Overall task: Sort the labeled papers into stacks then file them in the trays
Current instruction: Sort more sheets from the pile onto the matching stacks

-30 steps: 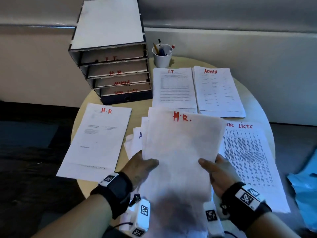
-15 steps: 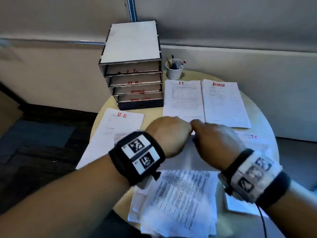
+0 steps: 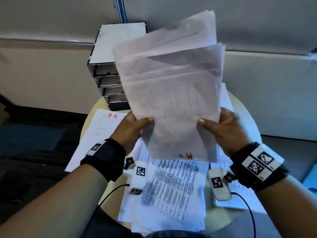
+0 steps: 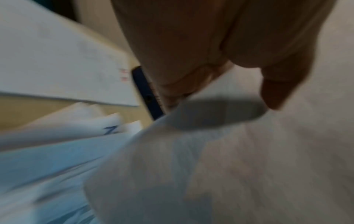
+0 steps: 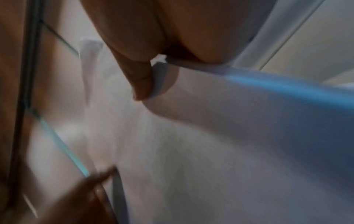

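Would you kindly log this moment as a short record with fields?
held item: sheaf of papers, raised upright, red H.R mark upside down at its lower edge
left hand: grips sheaf's left edge
right hand: grips sheaf's right edge
on table: H.R stack at left, printed sheets beneath the hands
trays: labelled, behind the sheaf

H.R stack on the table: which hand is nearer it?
Left. The left hand holds the raised sheaf just beside the H.R stack; the right hand grips the sheaf's far edge.
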`<state>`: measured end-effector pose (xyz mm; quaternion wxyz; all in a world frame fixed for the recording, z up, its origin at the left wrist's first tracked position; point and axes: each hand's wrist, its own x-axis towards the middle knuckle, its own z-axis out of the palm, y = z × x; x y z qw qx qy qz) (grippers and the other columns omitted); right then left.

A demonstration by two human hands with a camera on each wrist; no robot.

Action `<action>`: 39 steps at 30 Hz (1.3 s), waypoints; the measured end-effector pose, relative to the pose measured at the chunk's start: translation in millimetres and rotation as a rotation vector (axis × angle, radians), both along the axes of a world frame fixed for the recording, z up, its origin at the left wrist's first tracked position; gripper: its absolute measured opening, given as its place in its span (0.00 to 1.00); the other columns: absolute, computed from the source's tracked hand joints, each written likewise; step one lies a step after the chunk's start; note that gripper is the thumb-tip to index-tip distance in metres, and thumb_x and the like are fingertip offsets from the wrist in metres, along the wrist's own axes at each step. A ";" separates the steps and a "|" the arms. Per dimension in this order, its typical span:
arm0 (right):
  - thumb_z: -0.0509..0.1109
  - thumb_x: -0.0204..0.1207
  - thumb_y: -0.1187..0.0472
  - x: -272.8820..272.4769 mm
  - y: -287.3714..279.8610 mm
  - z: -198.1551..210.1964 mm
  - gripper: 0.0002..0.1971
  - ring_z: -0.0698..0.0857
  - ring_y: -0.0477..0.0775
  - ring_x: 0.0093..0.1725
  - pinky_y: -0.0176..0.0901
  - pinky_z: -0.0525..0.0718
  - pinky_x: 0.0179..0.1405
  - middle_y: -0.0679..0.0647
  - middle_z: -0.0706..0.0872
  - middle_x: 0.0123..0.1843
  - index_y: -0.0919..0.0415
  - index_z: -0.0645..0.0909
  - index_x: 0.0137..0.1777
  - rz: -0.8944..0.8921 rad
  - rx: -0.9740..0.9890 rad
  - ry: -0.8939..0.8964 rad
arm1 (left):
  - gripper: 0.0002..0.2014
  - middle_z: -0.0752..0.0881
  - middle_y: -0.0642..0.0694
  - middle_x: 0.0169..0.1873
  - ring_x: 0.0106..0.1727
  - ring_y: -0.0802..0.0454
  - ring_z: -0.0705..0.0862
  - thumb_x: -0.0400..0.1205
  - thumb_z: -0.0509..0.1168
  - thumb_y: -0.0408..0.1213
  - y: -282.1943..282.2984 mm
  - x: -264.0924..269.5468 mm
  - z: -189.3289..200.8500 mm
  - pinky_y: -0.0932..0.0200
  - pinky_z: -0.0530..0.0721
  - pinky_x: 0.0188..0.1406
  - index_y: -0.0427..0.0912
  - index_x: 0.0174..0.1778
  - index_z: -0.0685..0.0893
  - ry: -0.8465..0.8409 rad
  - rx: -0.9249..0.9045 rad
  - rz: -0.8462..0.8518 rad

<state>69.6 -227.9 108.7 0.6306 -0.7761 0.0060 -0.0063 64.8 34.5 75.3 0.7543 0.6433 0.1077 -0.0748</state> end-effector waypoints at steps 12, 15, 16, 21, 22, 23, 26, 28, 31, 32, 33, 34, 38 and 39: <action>0.82 0.67 0.66 -26.0 25.2 -39.8 0.11 0.83 0.31 0.24 0.28 0.80 0.30 0.32 0.84 0.22 0.52 0.84 0.32 -0.081 -0.055 -0.019 | 0.24 0.89 0.50 0.56 0.59 0.56 0.87 0.72 0.73 0.38 -3.9 -33.2 -15.2 0.56 0.85 0.61 0.40 0.65 0.79 -0.273 0.332 0.209; 0.83 0.64 0.69 -31.5 24.3 -54.8 0.11 0.91 0.40 0.37 0.38 0.90 0.44 0.40 0.91 0.34 0.61 0.89 0.45 -0.083 -0.020 0.044 | 0.27 0.89 0.41 0.57 0.60 0.44 0.87 0.66 0.71 0.44 1.4 -39.3 -34.3 0.37 0.85 0.63 0.41 0.62 0.80 -0.186 0.268 0.184; 0.84 0.63 0.69 -31.6 25.7 -60.3 0.14 0.92 0.46 0.42 0.46 0.90 0.51 0.46 0.93 0.41 0.61 0.89 0.49 -0.104 0.012 0.063 | 0.27 0.89 0.42 0.57 0.60 0.43 0.86 0.66 0.70 0.45 1.2 -38.8 -37.5 0.35 0.84 0.64 0.43 0.62 0.81 -0.169 0.266 0.171; 0.81 0.64 0.64 -24.5 41.5 -55.8 0.05 0.91 0.58 0.40 0.61 0.90 0.46 0.53 0.93 0.38 0.59 0.88 0.37 -0.186 0.057 0.094 | 0.25 0.88 0.47 0.59 0.61 0.44 0.85 0.73 0.65 0.48 -9.3 -24.9 -25.3 0.34 0.84 0.63 0.49 0.67 0.82 -0.208 0.336 0.158; 0.80 0.66 0.68 -24.0 42.8 -48.1 0.05 0.91 0.56 0.38 0.55 0.91 0.41 0.51 0.93 0.36 0.59 0.88 0.36 -0.191 0.078 0.064 | 0.23 0.88 0.46 0.59 0.62 0.43 0.85 0.74 0.65 0.47 -9.0 -23.1 -20.3 0.35 0.84 0.62 0.49 0.67 0.81 -0.238 0.329 0.170; 0.79 0.67 0.71 -23.5 42.2 -43.2 0.08 0.91 0.51 0.36 0.46 0.89 0.37 0.47 0.92 0.34 0.57 0.88 0.36 -0.190 0.111 0.030 | 0.22 0.88 0.45 0.60 0.62 0.43 0.85 0.75 0.65 0.45 -6.6 -20.8 -17.6 0.36 0.84 0.62 0.48 0.67 0.81 -0.265 0.308 0.183; 0.79 0.67 0.74 -25.0 37.1 -39.0 0.11 0.89 0.40 0.34 0.28 0.83 0.35 0.41 0.92 0.33 0.57 0.88 0.41 -0.155 0.147 -0.024 | 0.19 0.88 0.42 0.55 0.58 0.48 0.84 0.74 0.64 0.37 6.3 -19.3 -23.9 0.45 0.82 0.58 0.41 0.62 0.80 -0.246 0.226 0.208; 0.80 0.65 0.76 -26.6 37.0 -53.1 0.12 0.90 0.45 0.38 0.32 0.85 0.41 0.47 0.93 0.38 0.64 0.89 0.47 -0.154 0.141 0.047 | 0.19 0.89 0.48 0.50 0.53 0.53 0.84 0.72 0.62 0.33 8.6 -21.0 -36.6 0.54 0.82 0.54 0.42 0.60 0.81 -0.157 0.196 0.169; 0.79 0.65 0.77 -28.6 46.7 -70.0 0.13 0.90 0.43 0.37 0.35 0.85 0.42 0.46 0.92 0.39 0.64 0.87 0.47 -0.221 0.168 0.158 | 0.22 0.90 0.48 0.55 0.60 0.48 0.85 0.72 0.61 0.34 2.7 -20.7 -52.4 0.46 0.83 0.63 0.47 0.62 0.82 -0.100 0.278 0.111; 0.79 0.66 0.76 -27.5 49.9 -69.6 0.11 0.90 0.43 0.36 0.36 0.85 0.40 0.46 0.92 0.38 0.62 0.87 0.45 -0.236 0.163 0.165 | 0.21 0.90 0.47 0.56 0.60 0.46 0.85 0.73 0.61 0.35 1.1 -19.0 -51.9 0.44 0.83 0.64 0.47 0.63 0.83 -0.110 0.297 0.115; 0.79 0.67 0.74 -26.1 52.1 -67.6 0.09 0.90 0.44 0.36 0.37 0.85 0.39 0.47 0.92 0.38 0.61 0.87 0.43 -0.247 0.155 0.163 | 0.20 0.90 0.48 0.54 0.58 0.47 0.85 0.73 0.61 0.36 0.8 -16.5 -51.3 0.45 0.84 0.62 0.47 0.62 0.83 -0.125 0.295 0.132; 0.79 0.68 0.73 -24.7 53.1 -64.2 0.08 0.90 0.46 0.36 0.36 0.86 0.38 0.48 0.92 0.39 0.62 0.87 0.44 -0.260 0.153 0.150 | 0.17 0.89 0.50 0.51 0.54 0.50 0.85 0.74 0.61 0.36 1.3 -14.2 -49.4 0.49 0.84 0.56 0.45 0.59 0.83 -0.132 0.274 0.158; 0.80 0.67 0.72 -23.0 52.5 -62.5 0.11 0.91 0.46 0.38 0.36 0.88 0.39 0.50 0.92 0.42 0.60 0.85 0.46 -0.251 0.146 0.160 | 0.16 0.89 0.51 0.48 0.50 0.56 0.85 0.73 0.62 0.35 3.9 -14.5 -52.6 0.62 0.84 0.47 0.43 0.57 0.83 -0.103 0.188 0.141; 0.80 0.67 0.72 -24.4 53.9 -67.7 0.12 0.91 0.47 0.39 0.40 0.88 0.43 0.49 0.92 0.43 0.57 0.84 0.46 -0.222 0.121 0.224 | 0.18 0.90 0.52 0.50 0.53 0.54 0.85 0.73 0.62 0.36 3.9 -15.7 -60.1 0.61 0.84 0.49 0.45 0.59 0.83 -0.062 0.213 0.119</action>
